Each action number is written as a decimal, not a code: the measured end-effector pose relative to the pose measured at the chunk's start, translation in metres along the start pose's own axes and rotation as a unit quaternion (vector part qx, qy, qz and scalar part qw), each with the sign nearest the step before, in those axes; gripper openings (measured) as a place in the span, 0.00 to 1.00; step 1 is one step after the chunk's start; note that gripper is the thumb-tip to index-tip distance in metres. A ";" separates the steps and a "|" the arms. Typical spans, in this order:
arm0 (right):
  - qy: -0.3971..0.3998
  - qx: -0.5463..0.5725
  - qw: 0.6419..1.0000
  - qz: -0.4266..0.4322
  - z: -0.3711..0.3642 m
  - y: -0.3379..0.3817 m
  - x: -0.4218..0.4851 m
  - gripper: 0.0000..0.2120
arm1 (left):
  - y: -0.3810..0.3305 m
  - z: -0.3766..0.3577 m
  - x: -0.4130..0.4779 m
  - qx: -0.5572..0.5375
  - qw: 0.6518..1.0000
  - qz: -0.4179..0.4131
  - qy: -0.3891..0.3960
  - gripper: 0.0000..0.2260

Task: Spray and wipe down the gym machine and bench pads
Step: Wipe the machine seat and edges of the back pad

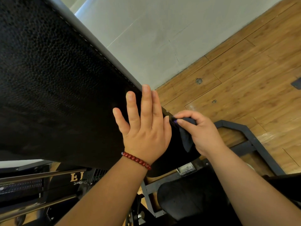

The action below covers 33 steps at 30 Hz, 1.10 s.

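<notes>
Head view: the left hand [143, 128] rests flat on the black bench pad [57, 79], grip unclenched, fingers straight. The right hand [202, 132], its grip pinching a dark cloth [187, 139], holds it against the pad's side edge, just beside the left hand.

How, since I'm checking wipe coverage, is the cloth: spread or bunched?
Bunched: the right hand pinches the cloth into a wad at the pad edge, a corner hanging down.

Bright, even light; the black pebbled leather pad [57, 70] soaks it up, details dim. Wide-angle bending at edges; mild softness throughout.
</notes>
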State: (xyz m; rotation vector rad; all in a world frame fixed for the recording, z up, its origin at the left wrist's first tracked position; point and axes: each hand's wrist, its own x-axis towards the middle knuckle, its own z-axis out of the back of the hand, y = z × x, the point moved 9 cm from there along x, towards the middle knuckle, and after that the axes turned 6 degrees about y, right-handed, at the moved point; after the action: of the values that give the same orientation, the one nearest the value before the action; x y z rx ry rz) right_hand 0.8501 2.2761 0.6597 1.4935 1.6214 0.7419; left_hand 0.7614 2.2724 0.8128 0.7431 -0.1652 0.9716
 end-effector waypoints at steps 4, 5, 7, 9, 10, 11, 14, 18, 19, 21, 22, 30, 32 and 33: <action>0.021 0.005 0.999 0.049 -0.016 0.021 0.016 0.16 | -0.003 -0.002 -0.003 0.013 0.999 -0.028 -0.012 0.33; 0.018 -0.001 0.999 0.037 -0.011 0.014 0.015 0.16 | -0.004 -0.003 -0.004 0.017 0.999 -0.035 -0.014 0.34; 0.001 -0.007 1.000 -0.013 0.008 -0.013 0.008 0.16 | -0.006 -0.004 -0.006 0.033 0.998 -0.052 -0.016 0.34; -0.019 -0.014 0.998 -0.067 0.025 -0.038 0.000 0.15 | -0.008 -0.005 -0.007 0.045 0.997 -0.065 -0.017 0.34; -0.027 -0.018 0.996 -0.082 0.029 -0.045 -0.001 0.15 | -0.009 -0.005 -0.007 0.048 0.997 -0.065 -0.017 0.34; -0.029 -0.017 0.996 -0.086 0.029 -0.046 0.000 0.15 | -0.009 -0.006 -0.007 0.051 0.997 -0.063 -0.017 0.34; -0.006 0.023 0.998 -0.051 0.009 -0.027 0.015 0.16 | -0.010 -0.007 -0.007 0.054 0.997 -0.060 -0.015 0.34; 0.009 0.046 0.998 -0.049 0.002 -0.024 0.022 0.16 | -0.011 -0.007 -0.007 0.053 0.996 -0.065 -0.015 0.33; -0.002 0.040 0.997 -0.066 0.010 -0.034 0.018 0.16 | -0.011 -0.007 -0.007 0.053 0.996 -0.065 -0.015 0.33; -0.028 0.010 0.994 -0.103 0.025 -0.053 0.010 0.16 | -0.011 -0.007 -0.008 0.056 0.996 -0.065 -0.014 0.33; -0.037 0.000 0.993 -0.113 0.030 -0.059 0.007 0.16 | -0.012 -0.007 -0.008 0.060 0.996 -0.066 -0.012 0.33; -0.011 0.040 0.998 -0.042 0.005 -0.030 0.018 0.15 | -0.013 -0.008 -0.008 0.063 0.996 -0.068 -0.004 0.31; -0.037 0.025 0.996 -0.076 0.019 -0.046 0.011 0.14 | -0.013 -0.008 -0.009 0.058 0.996 -0.072 -0.003 0.31; -0.055 0.003 0.994 -0.098 0.027 -0.055 0.006 0.13 | -0.013 -0.008 -0.010 0.059 0.996 -0.074 -0.002 0.31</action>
State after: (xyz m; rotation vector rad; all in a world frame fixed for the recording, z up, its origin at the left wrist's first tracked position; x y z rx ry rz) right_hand 0.8446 2.2725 0.5989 1.3324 1.6589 0.5359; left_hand 0.7647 2.2664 0.7956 0.8537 -0.0546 0.8446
